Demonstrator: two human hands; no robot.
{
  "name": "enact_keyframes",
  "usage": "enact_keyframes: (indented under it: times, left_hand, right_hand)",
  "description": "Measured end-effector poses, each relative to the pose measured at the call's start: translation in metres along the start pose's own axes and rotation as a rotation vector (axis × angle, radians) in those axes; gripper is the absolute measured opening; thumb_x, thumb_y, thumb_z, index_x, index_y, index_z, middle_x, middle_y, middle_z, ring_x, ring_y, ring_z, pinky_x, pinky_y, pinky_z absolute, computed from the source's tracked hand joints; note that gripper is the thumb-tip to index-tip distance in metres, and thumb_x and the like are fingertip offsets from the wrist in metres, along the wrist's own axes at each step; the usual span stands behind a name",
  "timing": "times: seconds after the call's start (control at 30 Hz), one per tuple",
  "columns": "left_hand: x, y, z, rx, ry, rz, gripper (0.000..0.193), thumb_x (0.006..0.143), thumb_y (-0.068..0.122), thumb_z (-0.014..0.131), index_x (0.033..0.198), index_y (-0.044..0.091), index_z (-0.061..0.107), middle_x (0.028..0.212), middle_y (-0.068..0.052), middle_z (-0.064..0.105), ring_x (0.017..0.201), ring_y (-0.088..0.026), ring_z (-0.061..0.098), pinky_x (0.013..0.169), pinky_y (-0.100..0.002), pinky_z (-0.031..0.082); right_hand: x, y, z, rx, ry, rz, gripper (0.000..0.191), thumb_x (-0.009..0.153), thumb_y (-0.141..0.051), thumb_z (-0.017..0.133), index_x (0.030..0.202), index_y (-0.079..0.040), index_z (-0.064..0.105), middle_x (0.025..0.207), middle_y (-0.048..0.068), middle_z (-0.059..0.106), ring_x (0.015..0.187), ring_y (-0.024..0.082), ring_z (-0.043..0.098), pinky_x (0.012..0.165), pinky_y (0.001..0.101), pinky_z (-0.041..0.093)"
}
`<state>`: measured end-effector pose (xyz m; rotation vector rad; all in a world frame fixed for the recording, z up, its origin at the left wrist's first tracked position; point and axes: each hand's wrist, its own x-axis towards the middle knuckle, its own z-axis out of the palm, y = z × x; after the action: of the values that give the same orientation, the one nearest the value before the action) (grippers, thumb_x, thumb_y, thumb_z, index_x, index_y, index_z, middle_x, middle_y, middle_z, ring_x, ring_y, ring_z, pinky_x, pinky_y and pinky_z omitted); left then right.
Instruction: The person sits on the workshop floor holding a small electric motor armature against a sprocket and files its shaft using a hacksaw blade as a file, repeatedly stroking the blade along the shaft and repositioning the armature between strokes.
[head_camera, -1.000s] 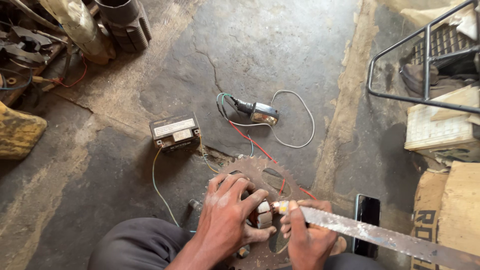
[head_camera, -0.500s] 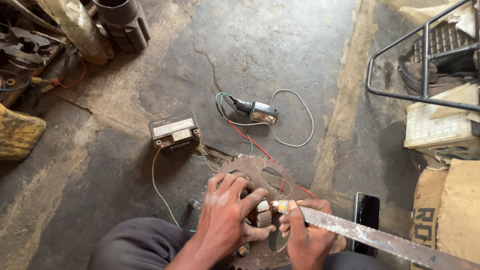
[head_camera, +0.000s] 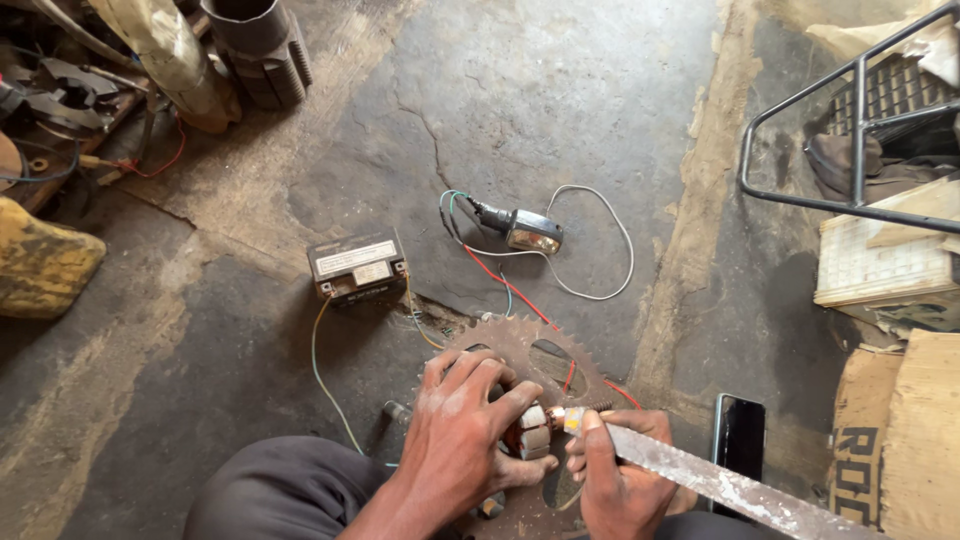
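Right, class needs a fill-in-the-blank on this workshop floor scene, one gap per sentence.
1. The left hand presses on a rusty toothed ____.
2. The right hand grips a long flat metal ____.
3. The small black battery sits on the cracked ____.
4. Beside the right hand lies a black ____.

Missing words: sprocket; file; floor; phone

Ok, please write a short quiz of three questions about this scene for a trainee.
1. True or false: the left hand rests on the rusty sprocket.
2. Which hand holds the flat metal file? A) left B) right C) neither
3. What dark flat thing lies on the floor beside the right hand?

Key:
1. True.
2. B.
3. A phone.

The small battery and the lamp with wires lie apart from both hands.
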<state>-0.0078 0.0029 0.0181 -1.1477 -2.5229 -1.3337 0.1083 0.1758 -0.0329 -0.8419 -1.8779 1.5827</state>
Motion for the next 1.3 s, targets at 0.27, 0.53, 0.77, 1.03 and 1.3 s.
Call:
enact_keyframes:
  times: [0.27, 0.53, 0.77, 1.03, 1.3]
  left_hand:
    - [0.0, 0.0, 0.0, 0.002, -0.006, 0.009, 0.067, 0.056, 0.046, 0.09, 0.111, 0.012, 0.074, 0.104, -0.008, 0.064, 0.112, -0.031, 0.059, 0.103, -0.054, 0.037]
    - [-0.001, 0.0, 0.001, -0.004, -0.03, -0.017, 0.068, 0.055, 0.046, 0.09, 0.111, 0.013, 0.075, 0.104, -0.008, 0.064, 0.112, -0.031, 0.058, 0.103, -0.054, 0.037]
    - [-0.001, 0.001, 0.001, -0.001, -0.034, -0.023, 0.067, 0.054, 0.045, 0.091, 0.111, 0.013, 0.075, 0.104, -0.008, 0.064, 0.113, -0.031, 0.058, 0.105, -0.054, 0.036]
    - [-0.001, 0.0, 0.0, -0.013, -0.022, -0.003, 0.068, 0.055, 0.045, 0.091, 0.112, 0.012, 0.074, 0.105, -0.007, 0.064, 0.114, -0.031, 0.058, 0.104, -0.054, 0.036]
    - [-0.001, 0.001, 0.0, -0.005, -0.003, -0.001, 0.067, 0.055, 0.045, 0.091, 0.111, 0.012, 0.074, 0.106, -0.007, 0.064, 0.114, -0.03, 0.058, 0.104, -0.053, 0.037]
  right_hand:
    - [0.001, 0.0, -0.001, -0.018, -0.008, 0.004, 0.022, 0.09, -0.004, 0.068, 0.101, 0.004, 0.052, 0.067, 0.015, 0.068, 0.049, 0.012, 0.06, 0.044, 0.0243, 0.048]
    - [0.001, -0.002, 0.0, -0.034, -0.053, -0.062, 0.022, 0.089, -0.003, 0.069, 0.1, 0.004, 0.052, 0.067, 0.013, 0.069, 0.051, 0.011, 0.062, 0.046, 0.0227, 0.051]
    - [0.004, -0.002, 0.005, -0.084, 0.023, -0.052, 0.025, 0.086, 0.0, 0.07, 0.099, 0.002, 0.049, 0.066, 0.012, 0.067, 0.05, 0.012, 0.063, 0.044, 0.0248, 0.05]
    - [0.004, -0.002, 0.001, -0.225, 0.013, -0.043, 0.023, 0.087, -0.002, 0.07, 0.097, 0.002, 0.05, 0.063, 0.012, 0.067, 0.05, 0.012, 0.063, 0.045, 0.0245, 0.05]
    - [0.006, -0.011, 0.007, -0.069, -0.007, 0.002, 0.023, 0.087, -0.003, 0.07, 0.095, 0.0, 0.048, 0.066, 0.009, 0.065, 0.05, 0.011, 0.063, 0.041, 0.0247, 0.049]
